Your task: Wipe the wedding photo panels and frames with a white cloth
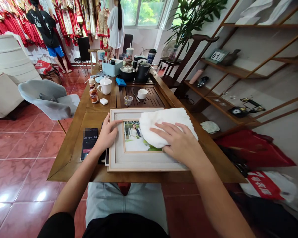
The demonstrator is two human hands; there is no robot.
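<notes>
A pale picture frame [149, 166] lies flat near the front edge of the wooden table, with a wedding photo [134, 140] in its middle. My left hand [109, 132] rests on the frame's left border, fingers spread, the index finger reaching to the photo's inner edge. Under my right hand [180, 142] is a white cloth [166, 115], pressed flat with outstretched fingers over the right part of the frame and photo. The cloth hides the frame's upper right corner. Beside my left wrist lies a phone [89, 142] showing a timer.
Farther up the table [76, 132] stand a bottle [93, 91], a white lidded teapot [105, 85], a small tub [128, 100] and a white cup [142, 94] on a tea tray [154, 99]. A grey chair [49, 99] stands left, shelves [228, 69] right. Two people are in the background.
</notes>
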